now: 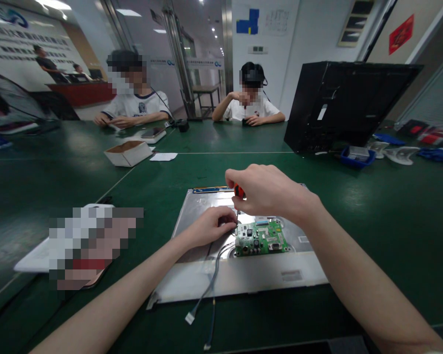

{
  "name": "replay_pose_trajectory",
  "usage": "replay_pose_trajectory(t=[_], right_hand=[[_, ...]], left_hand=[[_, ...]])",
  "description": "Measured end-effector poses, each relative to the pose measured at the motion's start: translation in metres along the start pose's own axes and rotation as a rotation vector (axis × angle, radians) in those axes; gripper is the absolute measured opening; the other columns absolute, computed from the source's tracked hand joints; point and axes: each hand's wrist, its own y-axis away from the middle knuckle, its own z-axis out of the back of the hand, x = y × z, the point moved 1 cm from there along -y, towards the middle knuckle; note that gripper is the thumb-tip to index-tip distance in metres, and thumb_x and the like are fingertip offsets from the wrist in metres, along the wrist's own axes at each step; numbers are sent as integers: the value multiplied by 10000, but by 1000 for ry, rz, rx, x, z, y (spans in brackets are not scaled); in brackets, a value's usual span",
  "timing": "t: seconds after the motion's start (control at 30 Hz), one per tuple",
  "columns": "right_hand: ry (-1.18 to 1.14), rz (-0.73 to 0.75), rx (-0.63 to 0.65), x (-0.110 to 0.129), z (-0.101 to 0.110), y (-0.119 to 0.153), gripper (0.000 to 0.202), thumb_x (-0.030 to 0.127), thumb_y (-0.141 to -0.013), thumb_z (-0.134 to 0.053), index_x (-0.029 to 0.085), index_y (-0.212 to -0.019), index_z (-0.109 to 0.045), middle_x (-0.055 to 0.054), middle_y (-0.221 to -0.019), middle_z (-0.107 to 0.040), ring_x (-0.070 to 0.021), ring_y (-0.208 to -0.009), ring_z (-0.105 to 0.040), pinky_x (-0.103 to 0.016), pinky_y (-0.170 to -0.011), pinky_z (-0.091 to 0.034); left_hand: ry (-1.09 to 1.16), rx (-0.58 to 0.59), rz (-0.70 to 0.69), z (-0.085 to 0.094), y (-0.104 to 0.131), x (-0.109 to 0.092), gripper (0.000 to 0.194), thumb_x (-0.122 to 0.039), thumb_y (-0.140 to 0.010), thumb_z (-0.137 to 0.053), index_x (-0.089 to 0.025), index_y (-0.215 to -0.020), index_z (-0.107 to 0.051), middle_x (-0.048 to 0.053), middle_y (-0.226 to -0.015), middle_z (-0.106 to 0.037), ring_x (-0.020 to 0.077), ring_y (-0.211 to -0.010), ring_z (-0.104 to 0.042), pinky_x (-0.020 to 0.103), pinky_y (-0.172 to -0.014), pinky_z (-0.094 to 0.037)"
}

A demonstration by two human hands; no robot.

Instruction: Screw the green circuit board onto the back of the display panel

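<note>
My right hand [269, 189] is closed around the orange-and-black handle of a screwdriver [238, 191]. Its thin shaft points down at the upper left corner of a green circuit board [262, 238]. At that same corner, the fingers of my left hand [217, 223] are pinched together beside the screwdriver's tip; whatever they hold, if anything, is too small to make out. Beneath the board lies a flat silver metal display panel [192, 280]. Cables [214, 275] with white plugs run from the board's left side over the panel's front edge.
A black monitor housing [339, 108] stands at the back right, near a blue tray [358, 157]. To the left are a white open box [129, 153] and a pixelated flat item [92, 246] on the green table [372, 231]. Two people sit across the table.
</note>
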Motion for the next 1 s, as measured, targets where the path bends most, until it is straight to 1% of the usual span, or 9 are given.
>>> replay_pose_trajectory(t=[0.1,0.2,0.3,0.43,0.53,0.67,0.77,0.87,1.0], right_hand=[[-5,-35,14,-1,0,-1,189,370,-884,-577,204,-922,-659,-37,-784,-683,-163,-679,-575,-268,-519,-249],[8,-67,51,-1,-1,-3,183,336,-907,-552,204,-882,-676,-40,-779,-681,-162,-691,-580,-270,-531,-259],[-4,-26,46,-1,-1,-2,149,250,-870,-554,189,-962,-654,-49,-820,-686,-163,-700,-577,-270,-532,-264],[-95,65,64,1,1,1,262,216,-817,-589,179,-1076,-590,-43,-872,-688,-159,-697,-566,-262,-529,-279],[-87,57,60,1,2,1,234,290,-853,-607,192,-1066,-602,-42,-875,-688,-167,-716,-578,-261,-535,-281],[-41,-6,23,-1,1,-1,256,448,-922,-560,211,-932,-655,-37,-768,-662,-166,-684,-572,-263,-525,-252],[-30,7,-3,-1,0,-1,206,357,-933,-527,205,-882,-655,-31,-732,-650,-151,-648,-544,-262,-517,-237],[-32,29,-12,0,-1,1,128,245,-878,-528,185,-940,-624,-28,-757,-655,-138,-625,-515,-262,-515,-234],[-49,36,23,0,0,2,178,220,-830,-559,178,-1000,-587,-29,-805,-659,-139,-634,-514,-261,-516,-244]], left_hand=[[-1,3,-4,0,0,0,73,-198,-847,-588,-178,-845,-658,20,-796,-668,183,-749,-605,304,-706,-483],[-1,3,-2,1,0,-1,69,-190,-842,-586,-181,-836,-654,13,-784,-663,180,-750,-601,303,-713,-488],[1,9,3,1,1,-1,79,-191,-852,-577,-179,-847,-656,17,-801,-669,184,-763,-608,311,-723,-493],[23,10,-6,1,1,0,80,-201,-866,-581,-178,-884,-655,29,-863,-692,197,-799,-630,327,-746,-498],[17,13,1,1,1,1,74,-207,-873,-584,-181,-877,-654,30,-867,-693,201,-811,-634,331,-754,-500],[11,15,-5,2,0,-2,64,-176,-857,-591,-176,-832,-650,21,-819,-671,190,-787,-620,318,-742,-493],[13,13,-8,1,-1,-4,71,-170,-854,-586,-175,-815,-645,15,-793,-660,185,-768,-611,312,-728,-487],[16,15,-6,1,0,-3,73,-180,-858,-583,-172,-822,-645,16,-790,-662,184,-757,-610,306,-713,-485],[21,16,-7,0,0,0,86,-189,-867,-575,-171,-872,-659,27,-834,-679,188,-772,-620,307,-709,-486]])
